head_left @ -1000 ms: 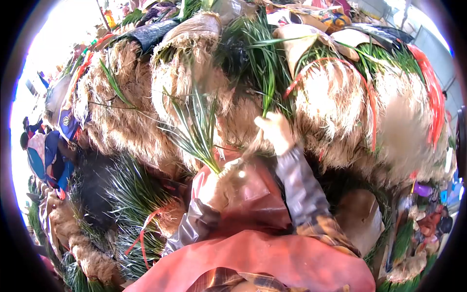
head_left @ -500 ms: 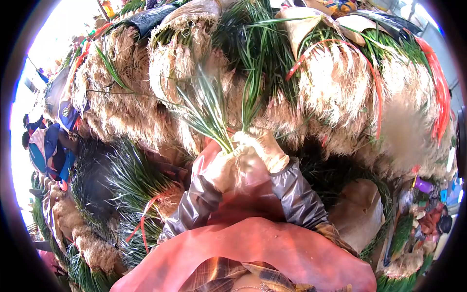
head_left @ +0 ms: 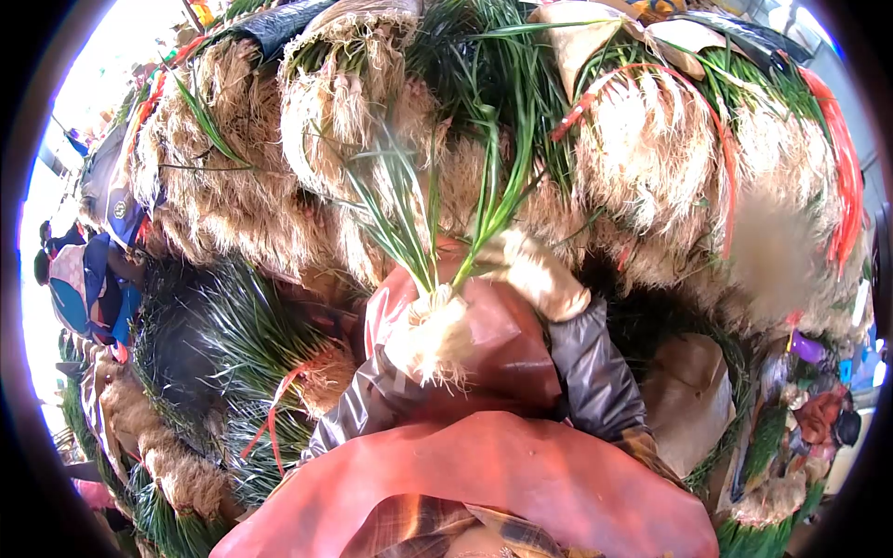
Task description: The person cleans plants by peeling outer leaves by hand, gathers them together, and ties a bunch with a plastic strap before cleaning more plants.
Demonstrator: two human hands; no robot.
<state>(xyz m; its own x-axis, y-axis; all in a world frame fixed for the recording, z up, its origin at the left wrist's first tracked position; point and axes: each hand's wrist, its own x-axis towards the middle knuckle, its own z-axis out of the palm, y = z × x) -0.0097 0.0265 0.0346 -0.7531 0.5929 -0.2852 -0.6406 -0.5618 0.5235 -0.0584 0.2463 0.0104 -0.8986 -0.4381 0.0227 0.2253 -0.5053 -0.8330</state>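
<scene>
My left hand [head_left: 409, 351], in a pale glove, is closed around the root end of a small bunch of long-leaved, onion-like green plants [head_left: 437, 279]. Its pale stringy roots hang over the glove, and the leaves fan upward in two clumps. To the right of the stems is my right hand [head_left: 539, 277], also gloved, its fingers stretched out to the left close to the leaves. Whether those fingers touch the leaves is hard to make out. Beneath both hands lies a red apron [head_left: 507, 339] over my lap.
Large root-outward bundles [head_left: 642, 149] are piled across the front, some tied with red ribbon [head_left: 842, 177]. To my left lies a green-leaved bundle [head_left: 256, 330], and to my right a brown sheet [head_left: 690, 400]. Another person [head_left: 93, 284] is at far left.
My right hand has moved away from the bunch, right and slightly down. My left hand still holds the bunch, whose roots now show more; the right-hand leaf clump leans further right.
</scene>
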